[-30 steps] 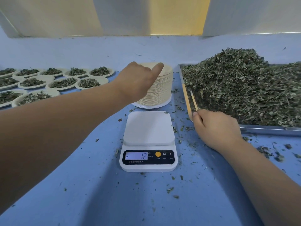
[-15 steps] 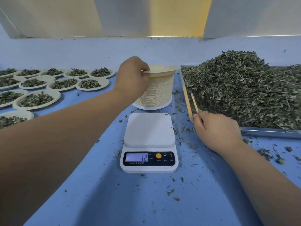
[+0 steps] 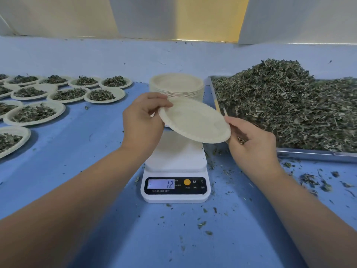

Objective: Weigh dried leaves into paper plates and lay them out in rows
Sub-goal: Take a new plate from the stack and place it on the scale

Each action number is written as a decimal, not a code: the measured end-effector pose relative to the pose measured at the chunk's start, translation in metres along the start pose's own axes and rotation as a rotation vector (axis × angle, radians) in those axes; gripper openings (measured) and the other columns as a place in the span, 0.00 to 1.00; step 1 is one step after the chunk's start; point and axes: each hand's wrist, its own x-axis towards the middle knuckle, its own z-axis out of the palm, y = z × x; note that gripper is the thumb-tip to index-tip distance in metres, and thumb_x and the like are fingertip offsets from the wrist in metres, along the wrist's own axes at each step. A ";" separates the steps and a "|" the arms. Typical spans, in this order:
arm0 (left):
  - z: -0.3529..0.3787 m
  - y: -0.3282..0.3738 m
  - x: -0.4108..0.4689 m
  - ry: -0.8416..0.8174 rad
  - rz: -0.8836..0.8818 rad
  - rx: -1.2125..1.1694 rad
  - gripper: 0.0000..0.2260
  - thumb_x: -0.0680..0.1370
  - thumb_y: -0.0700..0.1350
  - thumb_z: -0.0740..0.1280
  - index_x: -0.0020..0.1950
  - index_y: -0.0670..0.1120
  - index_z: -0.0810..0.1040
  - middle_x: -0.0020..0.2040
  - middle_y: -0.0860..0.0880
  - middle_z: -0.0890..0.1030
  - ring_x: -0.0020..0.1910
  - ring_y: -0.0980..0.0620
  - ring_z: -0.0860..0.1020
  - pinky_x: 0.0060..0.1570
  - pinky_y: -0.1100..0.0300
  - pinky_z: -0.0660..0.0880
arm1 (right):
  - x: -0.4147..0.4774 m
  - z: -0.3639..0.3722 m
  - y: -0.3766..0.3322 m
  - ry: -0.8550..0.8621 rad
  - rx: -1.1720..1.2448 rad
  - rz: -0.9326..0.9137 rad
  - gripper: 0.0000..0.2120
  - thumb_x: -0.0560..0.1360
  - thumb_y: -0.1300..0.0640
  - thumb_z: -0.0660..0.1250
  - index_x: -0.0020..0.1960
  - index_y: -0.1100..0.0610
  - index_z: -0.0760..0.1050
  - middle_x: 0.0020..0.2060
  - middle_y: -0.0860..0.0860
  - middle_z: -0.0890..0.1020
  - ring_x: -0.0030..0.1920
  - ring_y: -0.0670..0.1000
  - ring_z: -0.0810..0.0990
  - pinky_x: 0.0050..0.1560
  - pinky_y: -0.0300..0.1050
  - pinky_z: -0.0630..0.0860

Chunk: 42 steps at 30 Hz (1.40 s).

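Just then the paper plate (image 3: 195, 120) hung tilted between the two grips, its right edge lower, directly above the scale (image 3: 175, 157) and not touching it. The left grip (image 3: 144, 120) pinched the plate's far-left rim between thumb and fingers. The right grip (image 3: 253, 144), fingers curled, nipped the opposite rim. Two thin sticks (image 3: 218, 107) rose just beyond the right grip, and whether it held them too could not be told.

Below both grips the display (image 3: 161, 184) read minus 12, which looked like a tare waiting for a plate. Doing this step well would mean levelling the plate and setting it centred on the platform, with no rim hanging over the display. Both grips should then let go fully, so the reading could settle before any leaves went in.

Beyond the grips stood the stack of spare plates (image 3: 176, 84). Outward of the right grip lay the metal tray (image 3: 316, 154) heaped with dried leaves (image 3: 286, 105). Outward of the left grip the filled plates (image 3: 34, 113) sat in rows on the blue worktop (image 3: 96, 171).
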 end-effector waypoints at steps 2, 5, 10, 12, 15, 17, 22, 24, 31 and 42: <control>-0.009 -0.006 -0.006 -0.012 -0.059 -0.022 0.16 0.75 0.29 0.72 0.48 0.52 0.85 0.52 0.53 0.85 0.55 0.53 0.83 0.58 0.49 0.81 | -0.002 0.003 0.000 0.017 0.005 -0.018 0.14 0.78 0.63 0.71 0.61 0.52 0.83 0.47 0.47 0.87 0.45 0.44 0.84 0.49 0.28 0.75; -0.025 -0.016 -0.009 -0.019 -0.191 -0.098 0.20 0.75 0.27 0.71 0.51 0.54 0.85 0.48 0.56 0.87 0.50 0.58 0.85 0.52 0.61 0.82 | -0.004 0.006 -0.002 -0.004 -0.036 -0.091 0.13 0.77 0.66 0.70 0.59 0.55 0.84 0.48 0.47 0.86 0.44 0.44 0.83 0.51 0.26 0.74; -0.043 -0.039 -0.015 -0.042 -0.354 -0.138 0.24 0.75 0.22 0.64 0.50 0.51 0.84 0.46 0.55 0.87 0.48 0.55 0.86 0.49 0.64 0.81 | -0.008 0.010 -0.008 -0.087 -0.126 -0.211 0.13 0.76 0.67 0.71 0.59 0.59 0.84 0.56 0.48 0.84 0.53 0.42 0.82 0.58 0.24 0.71; -0.044 -0.043 -0.018 -0.080 -0.367 -0.138 0.23 0.74 0.23 0.66 0.49 0.52 0.84 0.45 0.57 0.87 0.50 0.57 0.85 0.49 0.66 0.80 | -0.010 0.012 -0.010 -0.117 -0.178 -0.252 0.14 0.74 0.68 0.72 0.59 0.60 0.84 0.57 0.52 0.85 0.55 0.42 0.80 0.60 0.22 0.68; -0.045 -0.048 -0.019 -0.107 -0.389 -0.158 0.23 0.73 0.23 0.68 0.50 0.52 0.84 0.46 0.57 0.87 0.50 0.58 0.85 0.47 0.68 0.80 | -0.010 0.010 -0.013 -0.166 -0.219 -0.269 0.15 0.75 0.68 0.71 0.59 0.58 0.84 0.57 0.52 0.85 0.54 0.44 0.82 0.61 0.28 0.72; -0.047 -0.052 -0.019 -0.102 -0.412 -0.152 0.24 0.73 0.23 0.67 0.50 0.53 0.84 0.46 0.57 0.87 0.49 0.58 0.85 0.45 0.67 0.80 | -0.011 0.007 -0.014 -0.203 -0.266 -0.294 0.15 0.75 0.68 0.69 0.58 0.57 0.84 0.56 0.50 0.85 0.51 0.47 0.84 0.57 0.43 0.81; -0.050 -0.052 -0.020 -0.066 -0.430 -0.140 0.27 0.72 0.22 0.63 0.48 0.54 0.85 0.55 0.59 0.84 0.56 0.59 0.83 0.46 0.66 0.80 | -0.010 0.001 -0.017 -0.106 -0.309 -0.304 0.13 0.74 0.66 0.64 0.51 0.58 0.85 0.48 0.50 0.87 0.45 0.53 0.86 0.45 0.51 0.84; -0.049 -0.051 -0.020 -0.049 -0.445 -0.139 0.28 0.71 0.20 0.61 0.47 0.53 0.85 0.58 0.59 0.83 0.57 0.60 0.82 0.47 0.66 0.80 | -0.010 0.000 -0.015 -0.074 -0.288 -0.275 0.12 0.74 0.68 0.65 0.50 0.60 0.85 0.48 0.52 0.87 0.47 0.53 0.86 0.46 0.52 0.84; -0.049 -0.046 -0.023 -0.036 -0.444 -0.121 0.27 0.69 0.19 0.58 0.45 0.48 0.84 0.57 0.58 0.82 0.47 0.59 0.86 0.42 0.68 0.79 | -0.009 0.004 -0.012 -0.063 -0.259 -0.225 0.12 0.75 0.69 0.65 0.51 0.59 0.85 0.49 0.50 0.86 0.48 0.49 0.84 0.48 0.48 0.83; -0.049 -0.042 -0.025 -0.035 -0.412 -0.053 0.28 0.68 0.20 0.57 0.39 0.51 0.84 0.56 0.59 0.81 0.44 0.57 0.86 0.42 0.66 0.80 | -0.009 0.001 -0.009 -0.069 -0.252 -0.188 0.12 0.75 0.68 0.64 0.49 0.59 0.85 0.47 0.50 0.86 0.47 0.47 0.83 0.47 0.27 0.75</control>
